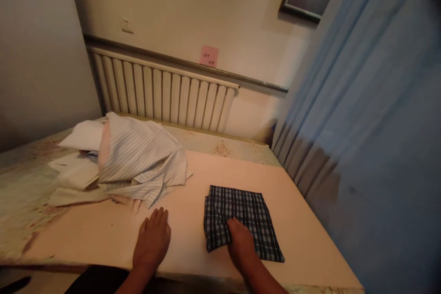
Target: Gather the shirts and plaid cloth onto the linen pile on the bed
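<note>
A folded dark blue-and-white plaid cloth (257, 213) lies on the pale pink board, a little right of the middle. My right hand (241, 241) is on its near left part, with the fingers curled into the fabric and a crease running from them. What garment it may be, I cannot tell. To the left, my left hand (152, 239) rests on the board (193, 243), its fingers stretched out and holding nothing. Just beyond that hand sits a loose heap of cloth, with a white striped piece (141, 151) on top.
White and cream fabrics (77, 174) stick out of the heap's left side. The board lies on a flowered bed cover (220, 147). Behind are a radiator (161, 89) and a pink note (209, 56) on the wall. A blue curtain (361, 124) hangs along the right side.
</note>
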`<state>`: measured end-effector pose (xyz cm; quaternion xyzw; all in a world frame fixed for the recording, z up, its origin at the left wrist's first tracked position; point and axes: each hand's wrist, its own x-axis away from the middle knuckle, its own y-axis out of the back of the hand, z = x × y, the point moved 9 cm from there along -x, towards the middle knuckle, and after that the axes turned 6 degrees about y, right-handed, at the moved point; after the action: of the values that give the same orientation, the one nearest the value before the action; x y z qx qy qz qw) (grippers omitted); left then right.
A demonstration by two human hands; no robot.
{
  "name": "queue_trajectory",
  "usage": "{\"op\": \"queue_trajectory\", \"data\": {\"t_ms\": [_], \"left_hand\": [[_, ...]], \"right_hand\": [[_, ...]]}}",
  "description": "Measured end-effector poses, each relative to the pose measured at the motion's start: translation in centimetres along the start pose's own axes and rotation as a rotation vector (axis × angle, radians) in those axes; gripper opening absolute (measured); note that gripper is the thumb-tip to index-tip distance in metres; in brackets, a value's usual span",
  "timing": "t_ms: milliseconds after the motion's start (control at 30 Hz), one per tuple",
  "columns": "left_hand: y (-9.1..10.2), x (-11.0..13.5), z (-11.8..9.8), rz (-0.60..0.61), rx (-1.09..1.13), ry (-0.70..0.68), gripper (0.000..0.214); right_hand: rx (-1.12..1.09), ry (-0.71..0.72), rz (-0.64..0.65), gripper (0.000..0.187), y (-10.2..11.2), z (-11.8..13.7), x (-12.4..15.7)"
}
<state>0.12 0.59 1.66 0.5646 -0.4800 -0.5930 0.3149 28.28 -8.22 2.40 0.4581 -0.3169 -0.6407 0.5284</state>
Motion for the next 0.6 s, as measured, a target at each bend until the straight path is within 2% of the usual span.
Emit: {"op": "queue_trajectory", "data": {"t_ms": [100,167,233,267,333,433,500,533,600], "left_hand": [[0.1,0.0,0.0,-0.006,0.006,0.001,0.047],[0.0,0.0,0.1,-0.013,0.011,-0.002,0.047],[-0.2,0.1,0.1,-0.016,0.019,-0.003,0.047],[-0.4,0.1,0.2,-0.016,0.024,-0.002,0.047],[-0.6,0.1,0.3,-0.017,0.035,0.004,0.047],[-0.7,0.1,0.4,-0.015,0.047,0.013,0.047],[-0.7,0.1,0.4,-0.013,0.056,0.011,0.047],[-0.6,0.1,0.4,-0.014,0.062,0.010,0.047],[-0.5,0.1,0.4,-0.018,0.071,0.012,0.046]], "right_hand": [[-0.357,-0.096,-0.060,0.042,4.8,-0.2,-3.7],[-0.642,-0.166,-0.209,0.027,9.0,-0.4,-6.1],[-0.996,-0.220,-0.327,0.027,11.8,-0.5,-7.7],[-1.144,-0.262,-0.377,0.030,12.6,-0.7,-8.1],[-1.348,-0.355,-0.460,0.034,12.7,-1.7,-8.2],[-1.406,-0.480,-0.526,0.037,10.1,-4.5,-6.7],[-1.240,-0.561,-0.494,0.037,7.6,-7.0,-4.9],[-1.079,-0.593,-0.460,0.035,6.6,-8.4,-3.8],[-0.802,-0.631,-0.419,0.029,5.6,-10.8,-1.8]]}}
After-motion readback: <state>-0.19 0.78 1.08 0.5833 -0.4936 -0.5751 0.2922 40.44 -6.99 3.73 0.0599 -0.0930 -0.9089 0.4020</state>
